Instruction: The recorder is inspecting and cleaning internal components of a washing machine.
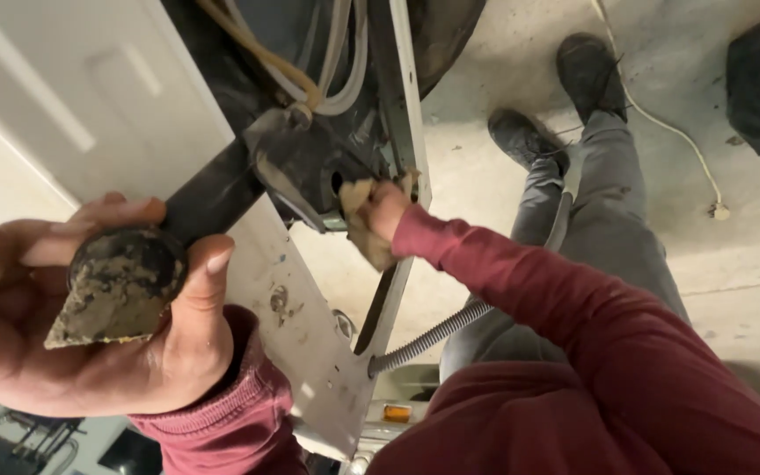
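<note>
Held grimy round cap (120, 286), left hand (81, 325) fingers curled round it, clear of work; right hand (380, 211) clenched on dirty rag (364, 230) at pump opening (336, 183) by appliance's lower frame edge (406, 105); best wiped rim firmly, steadily.

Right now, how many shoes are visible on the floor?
2: both dark shoes are at the top right on the concrete floor, one nearer the appliance, the other farther up. None seems hidden.
</note>
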